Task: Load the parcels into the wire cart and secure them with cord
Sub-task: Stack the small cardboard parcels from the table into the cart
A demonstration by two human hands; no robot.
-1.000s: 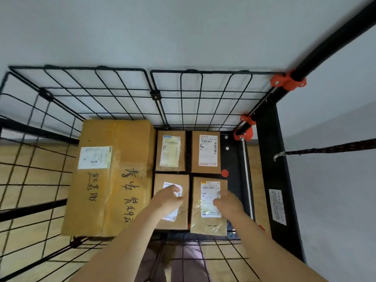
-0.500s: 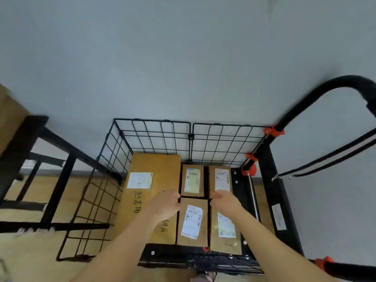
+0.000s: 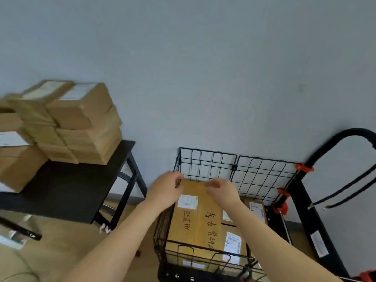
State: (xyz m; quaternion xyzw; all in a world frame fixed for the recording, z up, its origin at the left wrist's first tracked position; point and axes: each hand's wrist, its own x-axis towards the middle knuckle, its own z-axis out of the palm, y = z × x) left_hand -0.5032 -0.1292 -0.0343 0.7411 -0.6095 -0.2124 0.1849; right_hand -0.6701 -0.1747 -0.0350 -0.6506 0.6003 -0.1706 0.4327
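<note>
1 box and several small parcels are loaded in the cart. A stack is left on the table; the cord is unused. Left hand and right hand are held loosely curled, empty, above the box's far end.

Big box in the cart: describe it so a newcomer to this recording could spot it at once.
Look lower right for the black wire cart against the grey wall. Along its left side lies the big box. Unlike the small parcels to its right, it runs the cart's whole length and carries handwritten black characters.
</note>
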